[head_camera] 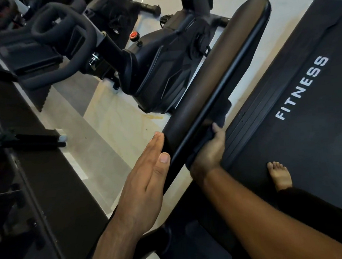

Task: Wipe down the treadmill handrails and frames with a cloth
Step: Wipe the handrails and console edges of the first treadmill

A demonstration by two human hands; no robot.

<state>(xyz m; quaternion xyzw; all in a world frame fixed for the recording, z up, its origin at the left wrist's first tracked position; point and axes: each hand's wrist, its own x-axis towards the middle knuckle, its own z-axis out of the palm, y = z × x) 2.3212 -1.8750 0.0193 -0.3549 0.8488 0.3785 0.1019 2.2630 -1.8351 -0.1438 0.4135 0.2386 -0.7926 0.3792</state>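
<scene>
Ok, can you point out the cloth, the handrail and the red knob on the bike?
cloth (224,112): head view, on its bunched upper end.
handrail (208,73): head view, on its broad top face, midway along.
red knob (134,35): head view, on the knob's round cap.

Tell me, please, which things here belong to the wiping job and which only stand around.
Belong to the job:
- long dark treadmill handrail
- dark cloth, gripped by the right hand against the rail
- left hand, flat on the rail's other side

Only standing around:
- black exercise bike with round red knob
- black treadmill belt printed FITNESS
</scene>
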